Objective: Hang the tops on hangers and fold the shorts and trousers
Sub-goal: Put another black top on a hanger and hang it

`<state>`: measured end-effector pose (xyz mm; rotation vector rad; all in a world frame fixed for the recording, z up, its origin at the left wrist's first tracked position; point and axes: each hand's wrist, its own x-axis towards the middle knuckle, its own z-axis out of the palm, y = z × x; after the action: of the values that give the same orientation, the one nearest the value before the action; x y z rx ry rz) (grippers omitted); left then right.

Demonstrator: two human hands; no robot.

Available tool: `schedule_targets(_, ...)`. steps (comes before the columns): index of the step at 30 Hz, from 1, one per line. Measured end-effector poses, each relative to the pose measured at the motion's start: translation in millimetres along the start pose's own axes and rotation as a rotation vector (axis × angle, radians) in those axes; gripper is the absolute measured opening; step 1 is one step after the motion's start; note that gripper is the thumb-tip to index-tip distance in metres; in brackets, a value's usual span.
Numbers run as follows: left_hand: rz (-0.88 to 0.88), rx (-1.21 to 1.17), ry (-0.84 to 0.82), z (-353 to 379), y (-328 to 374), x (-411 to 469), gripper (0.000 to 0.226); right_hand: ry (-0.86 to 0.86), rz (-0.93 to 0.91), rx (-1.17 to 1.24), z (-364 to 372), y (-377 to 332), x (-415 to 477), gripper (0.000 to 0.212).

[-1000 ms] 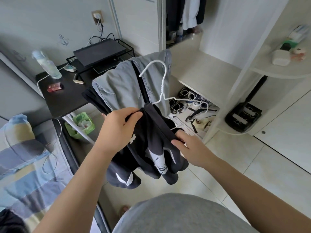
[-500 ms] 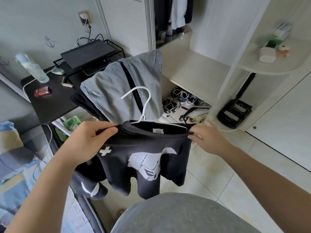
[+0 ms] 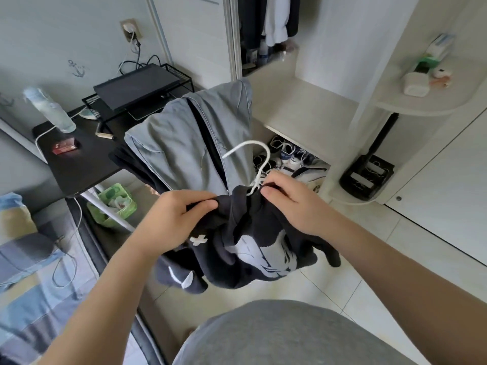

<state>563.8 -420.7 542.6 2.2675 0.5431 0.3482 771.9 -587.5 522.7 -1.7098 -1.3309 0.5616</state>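
I hold a black T-shirt (image 3: pixel 253 248) with a white print in front of me, bunched between both hands. A white hanger (image 3: pixel 259 164) sticks up out of its neck, the hook curving to the upper left. My left hand (image 3: pixel 181 214) grips the shirt's left shoulder. My right hand (image 3: pixel 292 206) pinches the collar right at the hanger's neck. Behind them, grey trousers (image 3: pixel 189 143) hang over a chair back on top of darker clothes.
A black desk (image 3: pixel 79 164) at left carries a laptop on a wire stand (image 3: pixel 137 88), a bottle and a red box. A green bin (image 3: pixel 113 204) stands under it. The bed (image 3: pixel 31 272) lies at lower left. Shoes (image 3: pixel 287 156) and a wardrobe with hanging clothes (image 3: pixel 268 19) are ahead.
The shirt was spread wide between my hands half a second ago; now both hands have come together and it hangs bunched. My right hand moved from the right shoulder to the collar at the hanger.
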Motion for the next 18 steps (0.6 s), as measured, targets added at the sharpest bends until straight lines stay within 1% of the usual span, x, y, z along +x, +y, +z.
schedule_targets(2, 0.009, 0.001, 0.050, -12.9, -11.9, -2.1, 0.022, 0.015, 0.000, 0.065, -13.3, 0.3, -0.1, 0.023)
schedule_targets(4, -0.013, -0.021, 0.097, -24.3, -24.6, -3.9, 0.020, 0.019, 0.036, 0.119, -28.1, 1.8, -1.8, 0.027)
schedule_targets(6, -0.009, -0.041, 0.100, -27.9, -33.2, -4.8, 0.016, 0.007, 0.094, 0.065, -38.7, 3.2, -3.6, 0.028)
schedule_targets(8, 0.011, -0.024, 0.132, -23.8, -37.2, -3.9, 0.019, -0.036, 0.120, -0.035, -43.5, 6.0, -3.9, 0.031)
schedule_targets(10, 0.027, -0.005, 0.189, -19.6, -38.2, -1.6, 0.034, -0.052, 0.145, -0.080, -46.5, 3.7, -4.3, 0.034)
schedule_targets(11, 0.030, -0.005, 0.210, -18.2, -39.0, -0.8, 0.037, -0.039, 0.151, -0.072, -49.1, 2.2, -4.5, 0.034)
schedule_targets(14, 0.009, -0.027, 0.222, -13.7, -41.8, 0.6, 0.026, -0.009, 0.153, -0.070, -56.8, -1.3, -6.4, 0.033)
schedule_targets(16, -0.007, -0.075, 0.223, -8.2, -40.8, 0.3, 0.027, -0.019, 0.151, -0.083, -57.0, -2.0, -7.8, 0.033)
schedule_targets(18, -0.026, -0.085, 0.224, -2.3, -42.2, 0.6, 0.024, -0.012, 0.162, -0.051, -55.5, -1.4, -9.8, 0.034)
